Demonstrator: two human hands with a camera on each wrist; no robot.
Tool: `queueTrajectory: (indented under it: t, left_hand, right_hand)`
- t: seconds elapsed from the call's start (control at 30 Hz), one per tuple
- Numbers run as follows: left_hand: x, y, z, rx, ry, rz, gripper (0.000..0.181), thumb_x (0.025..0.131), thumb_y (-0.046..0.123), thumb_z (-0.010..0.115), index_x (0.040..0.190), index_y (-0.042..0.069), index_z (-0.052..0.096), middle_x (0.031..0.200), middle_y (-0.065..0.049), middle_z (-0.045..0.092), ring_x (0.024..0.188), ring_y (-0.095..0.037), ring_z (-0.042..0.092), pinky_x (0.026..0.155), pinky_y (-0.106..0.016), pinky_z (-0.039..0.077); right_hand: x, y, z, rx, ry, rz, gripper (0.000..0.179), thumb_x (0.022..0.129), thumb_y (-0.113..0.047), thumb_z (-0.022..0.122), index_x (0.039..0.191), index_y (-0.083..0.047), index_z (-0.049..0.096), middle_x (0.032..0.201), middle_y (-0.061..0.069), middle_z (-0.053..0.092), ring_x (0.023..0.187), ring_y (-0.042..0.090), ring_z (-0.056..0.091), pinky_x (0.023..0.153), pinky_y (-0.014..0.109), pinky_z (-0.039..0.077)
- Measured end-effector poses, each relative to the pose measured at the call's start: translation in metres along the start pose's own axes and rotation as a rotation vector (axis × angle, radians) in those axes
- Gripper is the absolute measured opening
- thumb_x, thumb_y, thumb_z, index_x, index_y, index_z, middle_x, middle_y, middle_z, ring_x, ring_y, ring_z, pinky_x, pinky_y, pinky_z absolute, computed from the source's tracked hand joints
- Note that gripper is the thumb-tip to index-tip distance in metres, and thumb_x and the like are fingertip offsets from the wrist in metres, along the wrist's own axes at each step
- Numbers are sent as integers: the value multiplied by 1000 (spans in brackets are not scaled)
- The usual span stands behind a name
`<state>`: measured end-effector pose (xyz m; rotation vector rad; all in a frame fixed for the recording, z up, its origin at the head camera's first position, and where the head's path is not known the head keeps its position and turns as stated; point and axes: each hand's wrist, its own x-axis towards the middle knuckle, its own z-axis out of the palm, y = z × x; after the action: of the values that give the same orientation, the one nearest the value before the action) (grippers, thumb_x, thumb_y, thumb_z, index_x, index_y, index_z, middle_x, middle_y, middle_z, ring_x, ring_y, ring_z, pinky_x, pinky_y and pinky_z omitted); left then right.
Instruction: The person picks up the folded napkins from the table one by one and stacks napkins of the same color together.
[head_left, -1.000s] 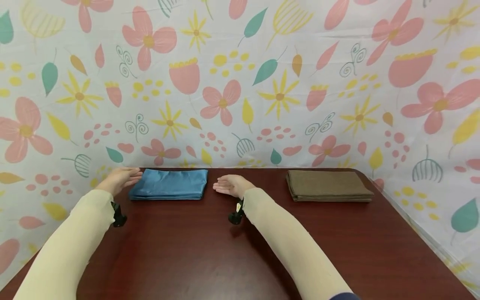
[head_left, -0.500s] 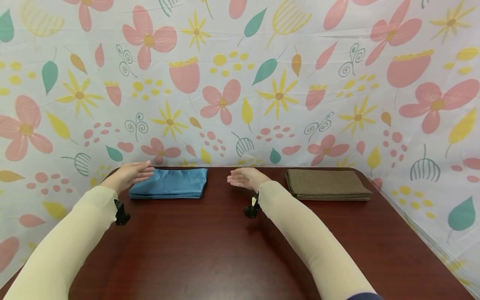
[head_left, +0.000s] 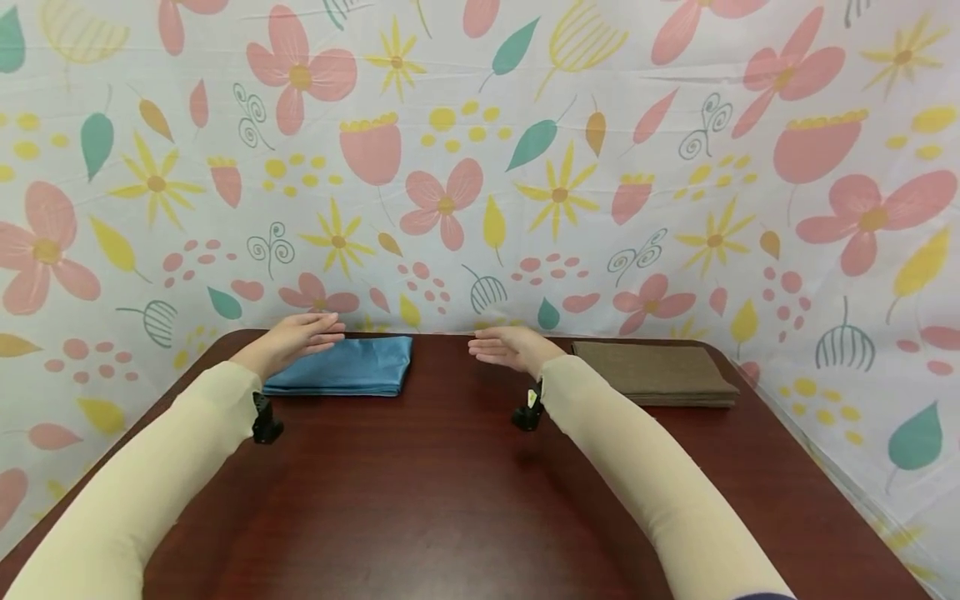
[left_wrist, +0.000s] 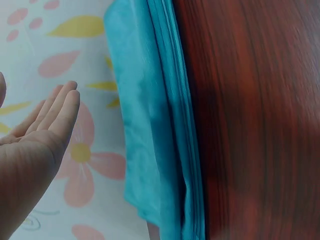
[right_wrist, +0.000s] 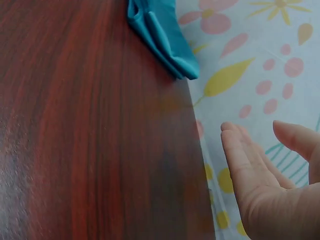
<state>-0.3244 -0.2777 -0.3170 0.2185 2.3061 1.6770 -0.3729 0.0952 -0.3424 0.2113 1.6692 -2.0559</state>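
Observation:
A folded blue cloth (head_left: 367,367) lies near the table's back edge, left of centre. In the head view my left hand (head_left: 291,340) covers its left part, fingers straight and pointing right; the left wrist view shows that hand (left_wrist: 40,135) apart from the cloth (left_wrist: 145,120), holding nothing. My right hand (head_left: 513,347) is held to the right of the blue cloth, fingers straight and pointing left, with nothing in it. The right wrist view shows this hand (right_wrist: 265,180) apart from the cloth's end (right_wrist: 165,40). A folded brown cloth (head_left: 652,371) lies farther right, its left part behind the right forearm.
The dark red-brown wooden table (head_left: 420,492) has rounded back corners. A white curtain (head_left: 450,125) printed with flowers and leaves hangs close behind it and along the sides. A small black device (head_left: 266,419) is strapped at the left wrist, another black device (head_left: 528,410) at the right.
Both hands have moved to the right across the view, the left one from beside the blue cloth to in front of it, the right one closer to the brown cloth. Both cloths lie still.

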Motion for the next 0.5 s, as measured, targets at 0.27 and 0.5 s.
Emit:
queueTrajectory:
  t: [0.27,0.5]
  left_hand:
    - [10,7,19,-30,-20,45,73,103,38,45,155,1,10,157,-21,26,145,-35,29,117,-47,30]
    - [16,21,32,-56,-48,79,69,104,33,44,155,1,10,159,-19,24,144,-33,30,118,-46,29]
  right_hand:
    - [-13,-15,-12,-48,-15,-27,50,99,-10,55,146,0,40,142,22,50,131,32,51,111,39,41]
    - [-26,-29,-20,-89,-25,-52,51,98,-12,57,146,-2,40,142,20,51,130,31,52,108,38,45]
